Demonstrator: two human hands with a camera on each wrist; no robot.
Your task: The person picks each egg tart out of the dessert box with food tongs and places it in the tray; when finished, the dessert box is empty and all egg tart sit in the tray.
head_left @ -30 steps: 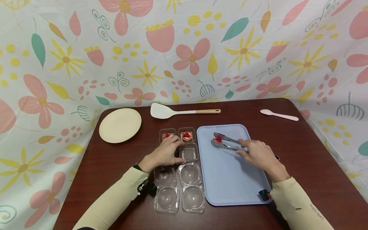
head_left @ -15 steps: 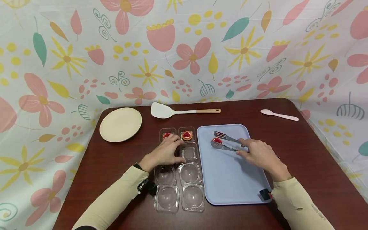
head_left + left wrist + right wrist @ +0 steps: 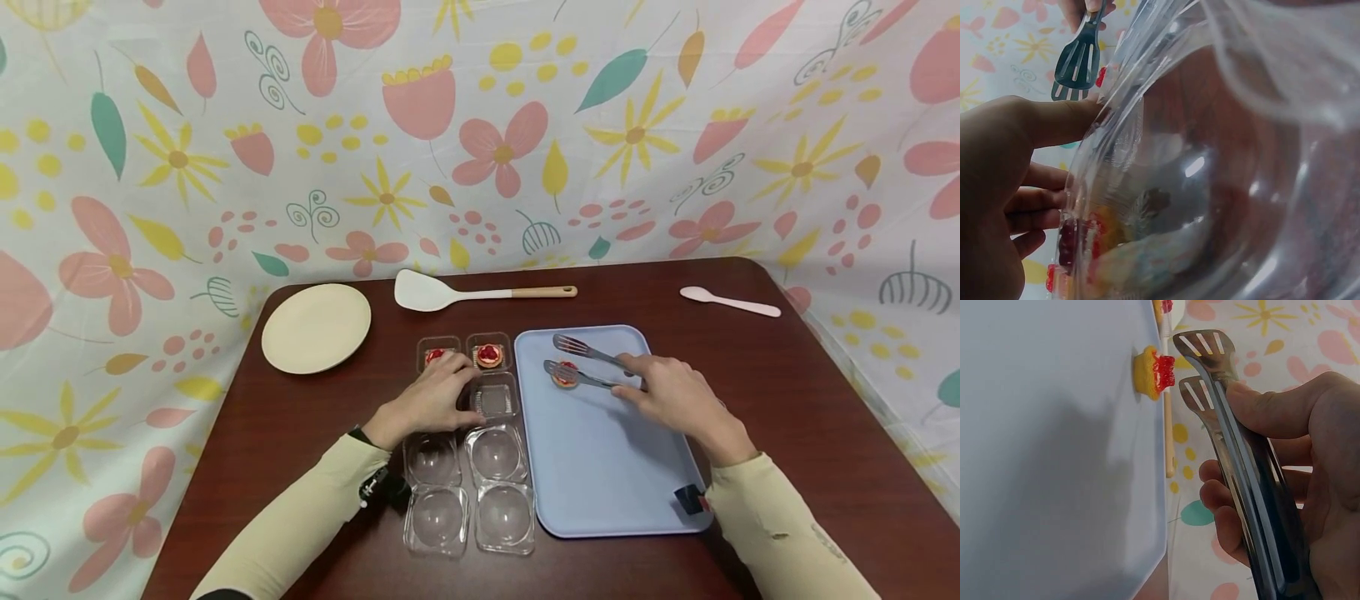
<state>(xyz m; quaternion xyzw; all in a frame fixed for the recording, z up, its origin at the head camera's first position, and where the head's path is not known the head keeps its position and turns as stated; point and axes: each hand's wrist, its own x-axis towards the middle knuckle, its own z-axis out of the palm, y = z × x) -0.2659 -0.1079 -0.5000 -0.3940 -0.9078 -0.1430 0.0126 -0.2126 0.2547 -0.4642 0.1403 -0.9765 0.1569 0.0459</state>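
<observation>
In our right hand we grip the tongs well behind their parted tips, apparently to straddle the tart on the tray, while our left hand, loosely spread, rests at the clear containers, probably steadying them.

Honestly, nothing legible in any of the three views. Closest thing is a greyish, letter-like mark on the right sleeve, way too small and blurry to make out. The black wrist gadget by the left cuff has pale specks, also unreadable.
</observation>
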